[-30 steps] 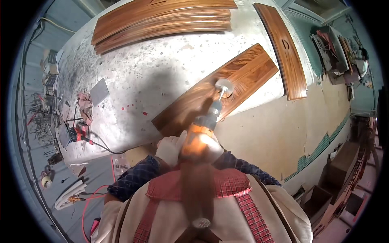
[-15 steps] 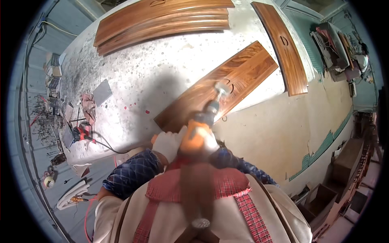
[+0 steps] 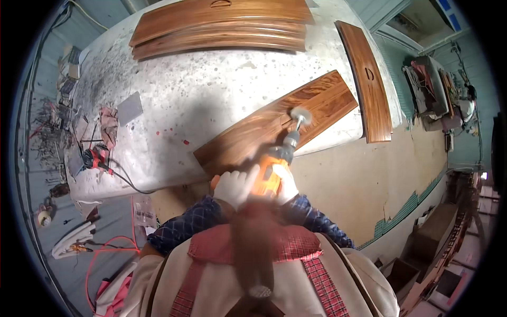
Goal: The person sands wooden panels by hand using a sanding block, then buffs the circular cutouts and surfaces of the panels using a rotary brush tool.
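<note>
An orange power drill (image 3: 272,171) sits just below the middle of the view, its nose aimed toward 1 o'clock, and the round grey buffing pad (image 3: 301,115) on its shaft rests on a long wooden panel (image 3: 274,124). That panel (reddish-brown, with a clear grain) lies slantwise on the near edge of a pale, speckled worktable (image 3: 211,90), running from 8 o'clock up to 2 o'clock.

Both hands wear white gloves and are clamped on the drill's body: the left hand (image 3: 236,186) wraps its 9 o'clock side, the right hand (image 3: 288,184) its 3 o'clock side, the two close together with the tool between them. Dark quilted sleeves (image 3: 198,222) lead back from them toward 6 o'clock.

At 12 o'clock a stack of curved wooden panels (image 3: 222,24) lies along the table's far side. At 2 o'clock one more curved panel (image 3: 364,79) hangs past the table's right end. At 9 o'clock, on the table's left part, lie a grey square sheet (image 3: 129,108) and a red rag (image 3: 108,127), and below them a red and black power tool (image 3: 94,157) with its black cord. Toward 7 o'clock a red cable (image 3: 105,251) loops on the floor.
</note>
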A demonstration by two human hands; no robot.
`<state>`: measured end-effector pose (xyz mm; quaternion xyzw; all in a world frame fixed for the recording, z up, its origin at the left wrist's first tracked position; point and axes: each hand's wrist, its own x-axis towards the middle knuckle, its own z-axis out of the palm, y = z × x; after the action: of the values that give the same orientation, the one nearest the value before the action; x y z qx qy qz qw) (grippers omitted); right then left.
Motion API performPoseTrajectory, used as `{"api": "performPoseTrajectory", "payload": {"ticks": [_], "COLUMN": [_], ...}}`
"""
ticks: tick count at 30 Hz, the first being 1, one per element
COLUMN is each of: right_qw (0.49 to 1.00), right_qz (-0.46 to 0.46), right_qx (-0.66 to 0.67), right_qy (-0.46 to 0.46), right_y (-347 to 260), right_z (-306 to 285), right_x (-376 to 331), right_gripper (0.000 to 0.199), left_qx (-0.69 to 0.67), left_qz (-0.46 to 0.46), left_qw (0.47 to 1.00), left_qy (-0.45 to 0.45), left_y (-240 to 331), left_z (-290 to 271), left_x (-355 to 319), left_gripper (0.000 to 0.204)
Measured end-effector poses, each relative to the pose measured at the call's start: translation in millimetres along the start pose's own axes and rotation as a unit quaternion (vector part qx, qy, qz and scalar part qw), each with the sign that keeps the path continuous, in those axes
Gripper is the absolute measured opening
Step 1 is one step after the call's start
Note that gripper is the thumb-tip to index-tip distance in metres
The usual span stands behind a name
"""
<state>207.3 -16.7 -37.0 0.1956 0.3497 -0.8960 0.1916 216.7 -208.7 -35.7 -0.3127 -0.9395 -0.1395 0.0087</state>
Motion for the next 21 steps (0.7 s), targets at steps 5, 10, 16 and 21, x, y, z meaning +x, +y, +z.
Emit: {"api": "performPoseTrajectory", "payload": {"ticks": [5, 10, 16, 21], "right_qw": [0.990, 0.996, 0.986, 0.991], "right_qz": [0.107, 0.042, 0.115, 0.132], "right_qx": [0.097, 0.067, 0.114, 0.014], "right_qy": [-0.005, -0.044, -0.036, -0.004], "right_y": [3, 26, -5, 30], "right_z": [-16, -48, -19, -20], "right_x": [31, 49, 22, -26], "right_gripper": [0.039, 0.043, 0.045, 0.037], "left_qx": [0.016, 0.059, 0.025, -0.029], "left_qz": [-0.095, -0.083, -0.100, -0.060], "left_qw": [0.988, 0.968, 0.963, 0.972], "left_qy": [-0.121, -0.227, -0.248, -0.225], "left_y": [2, -1, 8, 18], "left_z": [-6, -22, -28, -29], "left_x": [14, 33, 32, -32], "left_gripper": [0.072, 0.079, 0.089, 0.091]}}
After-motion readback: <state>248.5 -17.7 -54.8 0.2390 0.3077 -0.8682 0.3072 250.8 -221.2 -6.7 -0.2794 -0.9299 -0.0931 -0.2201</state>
